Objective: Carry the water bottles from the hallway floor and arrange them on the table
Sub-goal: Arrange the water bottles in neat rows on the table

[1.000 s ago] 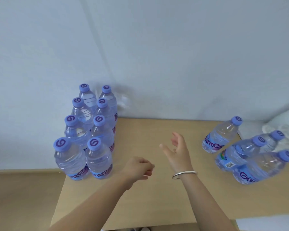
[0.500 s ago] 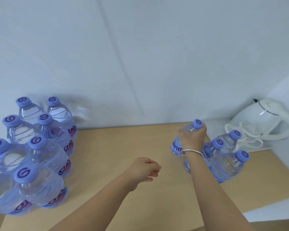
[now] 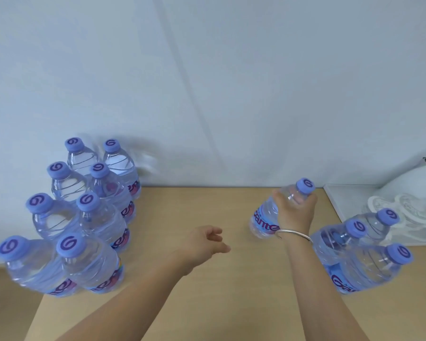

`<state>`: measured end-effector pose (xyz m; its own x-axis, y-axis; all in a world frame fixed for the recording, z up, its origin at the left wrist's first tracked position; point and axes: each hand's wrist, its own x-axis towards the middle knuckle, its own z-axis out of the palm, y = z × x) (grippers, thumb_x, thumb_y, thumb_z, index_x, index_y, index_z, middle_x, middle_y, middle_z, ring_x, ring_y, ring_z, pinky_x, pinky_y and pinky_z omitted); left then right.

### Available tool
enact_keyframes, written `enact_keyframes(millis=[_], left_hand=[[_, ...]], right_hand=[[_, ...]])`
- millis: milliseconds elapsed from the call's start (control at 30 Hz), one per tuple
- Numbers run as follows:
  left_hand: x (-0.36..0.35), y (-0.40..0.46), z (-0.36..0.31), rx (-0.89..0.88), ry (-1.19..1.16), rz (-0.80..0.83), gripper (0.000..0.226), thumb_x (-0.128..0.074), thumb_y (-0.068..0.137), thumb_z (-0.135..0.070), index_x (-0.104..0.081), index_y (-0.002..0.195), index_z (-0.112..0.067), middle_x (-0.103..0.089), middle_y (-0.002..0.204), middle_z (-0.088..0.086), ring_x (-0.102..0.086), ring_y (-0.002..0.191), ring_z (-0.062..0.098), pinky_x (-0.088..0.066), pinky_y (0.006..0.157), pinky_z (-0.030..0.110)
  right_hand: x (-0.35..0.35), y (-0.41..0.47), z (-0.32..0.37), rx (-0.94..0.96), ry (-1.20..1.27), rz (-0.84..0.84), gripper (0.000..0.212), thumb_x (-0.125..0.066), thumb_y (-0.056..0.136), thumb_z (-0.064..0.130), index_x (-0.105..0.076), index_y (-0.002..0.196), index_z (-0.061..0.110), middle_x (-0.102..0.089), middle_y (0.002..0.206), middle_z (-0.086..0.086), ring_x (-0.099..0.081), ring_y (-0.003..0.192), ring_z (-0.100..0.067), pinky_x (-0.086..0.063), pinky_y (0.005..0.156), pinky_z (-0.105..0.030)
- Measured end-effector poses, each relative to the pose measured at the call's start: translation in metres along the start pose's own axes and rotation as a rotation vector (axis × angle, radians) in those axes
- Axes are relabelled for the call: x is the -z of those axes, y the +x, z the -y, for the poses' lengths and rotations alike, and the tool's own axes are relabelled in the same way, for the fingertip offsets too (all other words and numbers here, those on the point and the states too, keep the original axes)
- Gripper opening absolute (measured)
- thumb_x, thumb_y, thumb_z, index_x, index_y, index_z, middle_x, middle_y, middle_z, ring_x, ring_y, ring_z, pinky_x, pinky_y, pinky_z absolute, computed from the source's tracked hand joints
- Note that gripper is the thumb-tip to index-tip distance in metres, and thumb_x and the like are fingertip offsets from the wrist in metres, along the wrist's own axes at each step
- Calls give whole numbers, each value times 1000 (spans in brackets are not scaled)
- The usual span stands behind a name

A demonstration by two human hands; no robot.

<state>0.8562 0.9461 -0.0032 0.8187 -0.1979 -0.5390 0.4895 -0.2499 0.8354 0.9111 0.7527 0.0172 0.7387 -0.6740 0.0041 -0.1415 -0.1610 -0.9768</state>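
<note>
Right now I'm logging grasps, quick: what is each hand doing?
Left hand: fingers loosely curled, holding nothing.
Right hand: fingers wrapped round the upper part of a water bottle.

Plain white wall point(image 3: 231, 82); white kettle point(image 3: 413, 188) far right.

Single view, head-worn, wide angle. Looks forward and steeply down over the desk point(image 3: 219, 291) toward the white wall point(image 3: 207, 70) behind it. Close in: both forearms enter from the bottom edge, hands mid-frame, left hand point(image 3: 202, 244) and right hand point(image 3: 295, 212) within arm's reach of the lens. Desk's back edge crosses the middle of the frame; its left edge runs off bottom left. Bottle cluster point(image 3: 84, 217) at left leans outward near the frame edge, lens distortion. Kettle point(image 3: 423, 185) cut off at right edge
</note>
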Motion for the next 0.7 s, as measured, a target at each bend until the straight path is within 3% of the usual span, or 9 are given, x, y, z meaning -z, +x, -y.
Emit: enact_keyframes(millis=[100, 200, 333, 400, 467, 533, 633, 700], left_hand=[[9, -5, 4, -111, 34, -60, 71, -76, 74, -14, -41, 136, -21, -48, 129, -6, -50, 111, 11, -44, 81, 22], [20, -17, 5, -194, -50, -30, 90, -83, 66, -15, -31, 138, -31, -47, 130, -15, -49, 118, 6, -46, 86, 22], [37, -42, 5, -296, -244, 48, 73, -82, 48, -18, -52, 115, -16, -69, 93, -6, -64, 83, 11, -53, 75, 24], [47, -55, 11, -304, -318, 56, 59, -78, 46, -23, -61, 101, -14, -68, 85, -2, -62, 77, 12, -52, 69, 21], [58, -66, 19, -287, -404, 112, 50, -75, 46, -27, -65, 95, -17, -68, 84, -2, -62, 76, 10, -52, 70, 20], [71, -75, 27, -245, -472, 210, 56, -71, 47, -29, -63, 101, -14, -69, 86, -1, -65, 78, 12, -53, 73, 22], [89, -87, 34, -168, -507, 345, 62, -67, 50, -29, -59, 108, -9, -71, 93, 4, -68, 83, 17, -55, 74, 25], [98, -92, 34, -160, -490, 358, 61, -69, 51, -27, -61, 108, -9, -70, 99, 7, -68, 89, 19, -55, 78, 26]], right_hand=[[-5, -25, 27, 39, 128, 112, 38, -77, 67, 22, -54, 97, 17, -62, 92, 3, -60, 82, -10, -45, 76, -27], [-13, -48, 56, 21, 216, 290, 36, -72, 61, 31, -58, 93, 21, -62, 83, 8, -61, 74, -5, -47, 68, -23], [-34, -77, 81, -3, 314, 557, 36, -72, 61, 29, -59, 92, 15, -67, 78, 5, -65, 70, -9, -50, 56, -19], [-44, -86, 87, -25, 247, 702, 48, -71, 63, 37, -58, 100, 10, -71, 92, -4, -69, 81, -16, -53, 66, -26], [-52, -94, 89, -56, 188, 859, 54, -70, 66, 39, -53, 108, 10, -69, 105, -9, -68, 93, -20, -54, 75, -33], [-60, -102, 88, -85, 187, 975, 49, -69, 69, 34, -52, 109, 12, -67, 110, -10, -67, 93, -20, -55, 74, -34], [-72, -115, 90, -112, 300, 1159, 26, -65, 73, 26, -57, 97, 19, -68, 95, -5, -66, 83, -16, -54, 65, -27], [-79, -123, 91, -93, 339, 1182, 28, -68, 69, 25, -59, 94, 19, -69, 89, -3, -67, 80, -19, -53, 63, -26]])
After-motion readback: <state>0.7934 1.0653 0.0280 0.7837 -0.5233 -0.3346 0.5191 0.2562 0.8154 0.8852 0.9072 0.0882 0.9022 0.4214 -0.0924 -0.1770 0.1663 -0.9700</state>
